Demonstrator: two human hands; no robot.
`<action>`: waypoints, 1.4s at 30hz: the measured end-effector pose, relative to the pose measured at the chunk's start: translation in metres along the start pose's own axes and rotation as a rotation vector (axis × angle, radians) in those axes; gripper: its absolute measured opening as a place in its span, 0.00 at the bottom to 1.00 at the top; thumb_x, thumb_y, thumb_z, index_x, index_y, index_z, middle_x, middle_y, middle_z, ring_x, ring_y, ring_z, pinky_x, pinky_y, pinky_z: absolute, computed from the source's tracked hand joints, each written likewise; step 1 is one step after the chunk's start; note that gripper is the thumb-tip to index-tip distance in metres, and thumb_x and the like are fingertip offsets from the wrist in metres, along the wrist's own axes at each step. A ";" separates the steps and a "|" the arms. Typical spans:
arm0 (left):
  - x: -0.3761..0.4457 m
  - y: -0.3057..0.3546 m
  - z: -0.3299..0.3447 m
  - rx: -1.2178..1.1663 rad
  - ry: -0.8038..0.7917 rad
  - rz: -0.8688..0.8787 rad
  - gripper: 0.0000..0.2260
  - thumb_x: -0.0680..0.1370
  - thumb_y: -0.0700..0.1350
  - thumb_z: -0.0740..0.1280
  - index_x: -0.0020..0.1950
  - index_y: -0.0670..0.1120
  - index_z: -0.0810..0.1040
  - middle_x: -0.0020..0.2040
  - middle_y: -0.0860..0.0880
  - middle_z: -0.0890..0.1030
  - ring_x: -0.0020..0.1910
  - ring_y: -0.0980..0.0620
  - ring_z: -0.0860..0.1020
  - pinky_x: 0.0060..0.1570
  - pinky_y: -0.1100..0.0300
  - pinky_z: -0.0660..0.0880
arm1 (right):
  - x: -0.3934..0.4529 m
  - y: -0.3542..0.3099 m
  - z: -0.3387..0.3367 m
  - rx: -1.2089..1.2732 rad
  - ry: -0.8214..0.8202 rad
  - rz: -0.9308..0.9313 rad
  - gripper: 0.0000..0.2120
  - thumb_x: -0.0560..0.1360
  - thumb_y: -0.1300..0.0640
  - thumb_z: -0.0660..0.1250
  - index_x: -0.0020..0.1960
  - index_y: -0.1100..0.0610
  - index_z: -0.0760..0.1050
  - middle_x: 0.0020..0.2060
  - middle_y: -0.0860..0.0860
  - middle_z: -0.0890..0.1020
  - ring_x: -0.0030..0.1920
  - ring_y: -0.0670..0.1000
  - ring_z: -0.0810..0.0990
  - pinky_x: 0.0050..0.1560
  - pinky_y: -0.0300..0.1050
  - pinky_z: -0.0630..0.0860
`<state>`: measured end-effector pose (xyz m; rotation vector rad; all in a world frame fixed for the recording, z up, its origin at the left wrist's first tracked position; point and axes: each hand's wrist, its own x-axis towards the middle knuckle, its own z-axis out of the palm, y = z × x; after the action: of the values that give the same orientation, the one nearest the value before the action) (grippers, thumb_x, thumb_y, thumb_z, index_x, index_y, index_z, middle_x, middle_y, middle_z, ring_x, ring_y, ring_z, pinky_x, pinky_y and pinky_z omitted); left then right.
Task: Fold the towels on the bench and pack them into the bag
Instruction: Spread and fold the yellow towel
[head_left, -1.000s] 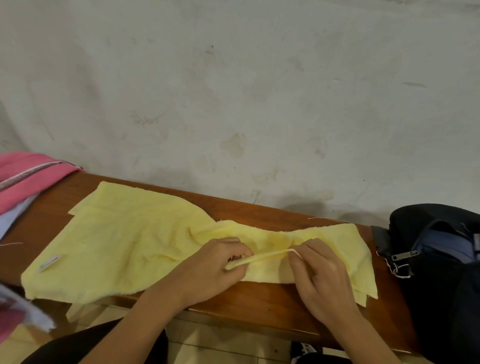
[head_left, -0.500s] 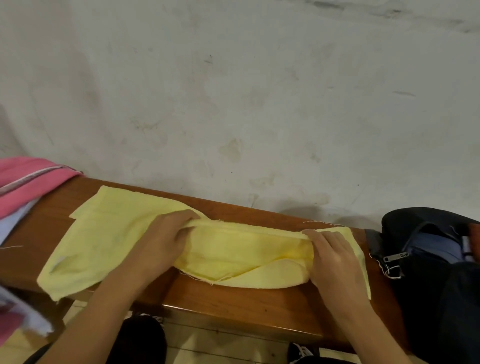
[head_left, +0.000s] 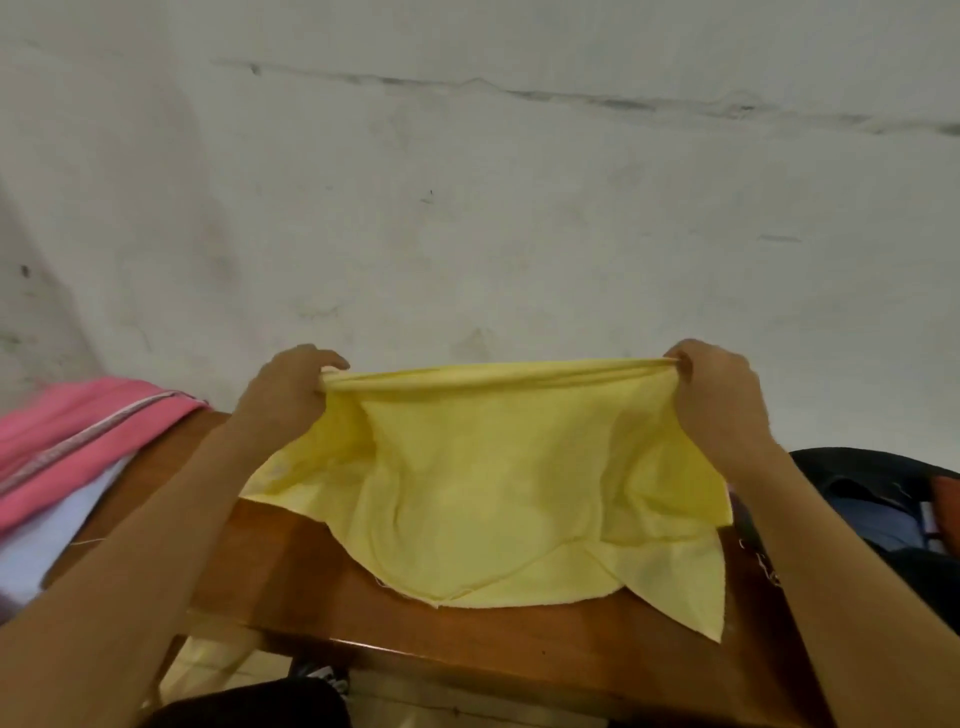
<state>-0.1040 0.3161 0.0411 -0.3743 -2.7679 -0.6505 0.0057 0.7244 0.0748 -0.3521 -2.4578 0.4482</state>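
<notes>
Yellow towel (head_left: 498, 483) held up above wooden bench (head_left: 322, 582), top edge stretched taut between two hands, lower corners draped on bench top. Left hand (head_left: 283, 392) gripping left end, fingers curled round bunched edge. Right hand (head_left: 719, 395) gripping right end likewise. Dark bag (head_left: 883, 493) at bench's right end, mouth open. Pink towel (head_left: 78, 436) piled at left end, white cloth (head_left: 47, 540) beneath it.

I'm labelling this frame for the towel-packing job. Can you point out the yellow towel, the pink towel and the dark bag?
yellow towel (head_left: 498, 467), head view, middle of the hanging cloth.
pink towel (head_left: 78, 431), head view, upper folded layer at the bench's left end.
dark bag (head_left: 872, 499), head view, open top at the right edge.
</notes>
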 end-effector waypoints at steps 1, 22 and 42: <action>0.008 0.005 -0.006 -0.025 0.102 0.017 0.13 0.73 0.33 0.66 0.53 0.45 0.83 0.45 0.46 0.77 0.49 0.40 0.77 0.49 0.47 0.74 | 0.011 -0.005 -0.001 0.023 0.029 0.004 0.19 0.74 0.72 0.55 0.54 0.58 0.79 0.44 0.55 0.80 0.44 0.58 0.77 0.41 0.47 0.71; -0.002 -0.021 -0.025 0.006 -0.488 0.115 0.05 0.71 0.46 0.74 0.40 0.54 0.80 0.39 0.54 0.80 0.42 0.50 0.79 0.37 0.64 0.70 | -0.010 0.007 0.024 0.156 -0.489 -0.048 0.18 0.79 0.64 0.54 0.31 0.55 0.60 0.27 0.51 0.64 0.30 0.50 0.63 0.34 0.48 0.60; -0.075 -0.055 0.036 0.089 -0.440 -0.255 0.28 0.74 0.65 0.64 0.70 0.54 0.68 0.62 0.49 0.73 0.65 0.47 0.69 0.63 0.51 0.68 | -0.133 -0.041 0.062 0.086 -0.756 -0.190 0.08 0.79 0.45 0.62 0.53 0.45 0.77 0.51 0.41 0.78 0.52 0.42 0.75 0.57 0.43 0.70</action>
<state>-0.0585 0.2715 -0.0360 -0.1589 -3.2903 -0.5513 0.0655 0.6267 -0.0254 0.1238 -3.1420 0.6960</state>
